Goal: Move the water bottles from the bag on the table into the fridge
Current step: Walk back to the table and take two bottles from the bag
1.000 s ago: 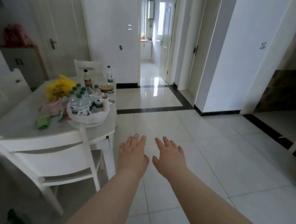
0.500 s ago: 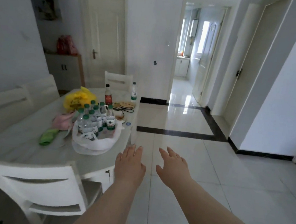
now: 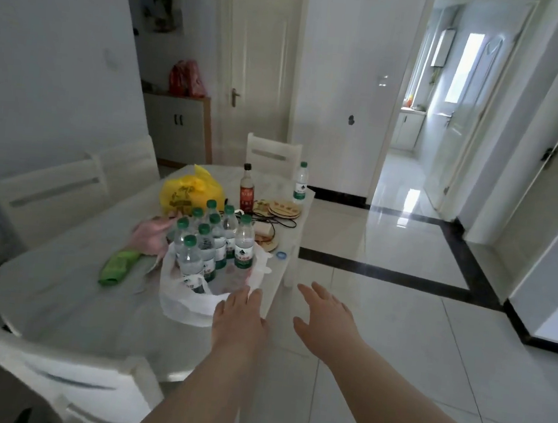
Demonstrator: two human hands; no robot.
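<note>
Several clear water bottles with green caps (image 3: 211, 238) stand upright in a white plastic bag (image 3: 185, 299) on the white table (image 3: 66, 285). One more green-capped bottle (image 3: 301, 183) stands alone at the table's far corner. My left hand (image 3: 241, 314) is flat, palm down, its fingertips at the bag's near rim, holding nothing. My right hand (image 3: 323, 314) hovers open over the floor just right of the table edge, also holding nothing. No fridge is in view.
On the table lie a yellow bag (image 3: 192, 190), a dark sauce bottle (image 3: 247, 189), round wooden coasters (image 3: 284, 209), a pink cloth (image 3: 151, 235) and a green cloth (image 3: 118, 267). White chairs (image 3: 57, 370) surround the table. Tiled floor and a doorway (image 3: 427, 130) lie to the right.
The view has swung left and closer to the table. Both hands have moved forward; the left one now reaches the bag's rim.
</note>
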